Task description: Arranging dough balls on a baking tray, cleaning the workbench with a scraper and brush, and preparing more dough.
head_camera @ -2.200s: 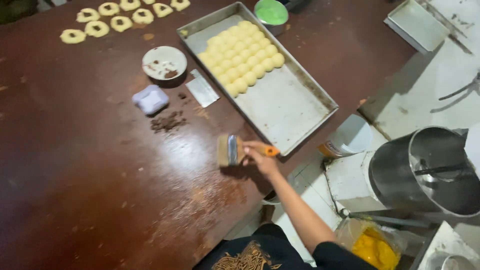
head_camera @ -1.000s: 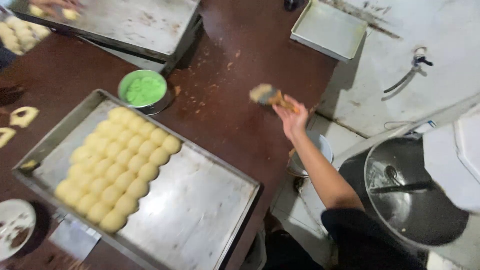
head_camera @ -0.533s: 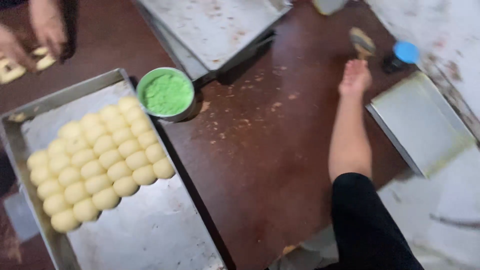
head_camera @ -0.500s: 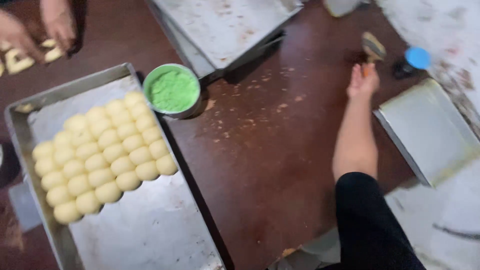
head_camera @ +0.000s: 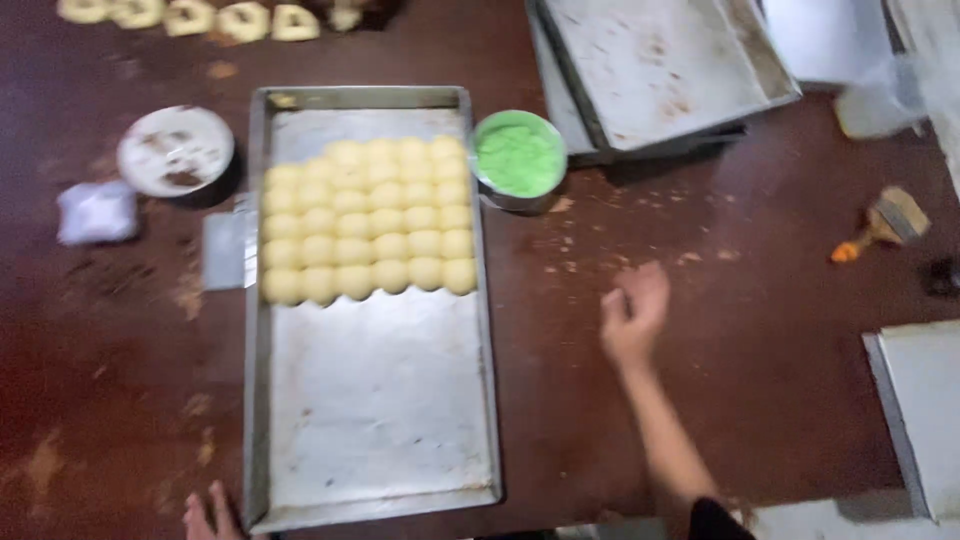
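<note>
My right hand (head_camera: 632, 315) hovers open over the dark brown table, holding nothing, to the right of a long metal baking tray (head_camera: 375, 400). Several rows of round pale yellow dough balls (head_camera: 365, 220) fill the far half of that tray. A brush with an orange handle (head_camera: 880, 225) lies on the table far to the right, apart from the hand. Only the fingertips of my left hand (head_camera: 205, 510) show, at the tray's near left corner. A metal bowl of green filling (head_camera: 518, 158) stands at the tray's far right corner.
Empty metal trays (head_camera: 660, 65) are stacked at the back right. Another tray's edge (head_camera: 915, 420) lies at the right. A small round dish (head_camera: 177, 152), a white wrapped lump (head_camera: 97, 212) and a flat scraper (head_camera: 228, 250) lie left of the tray. Ring-shaped dough pieces (head_camera: 215, 18) line the far edge.
My right hand has let go of the brush, which now lies on the table at the right. The hand has drawn back toward the tray, and the view has swung left.
</note>
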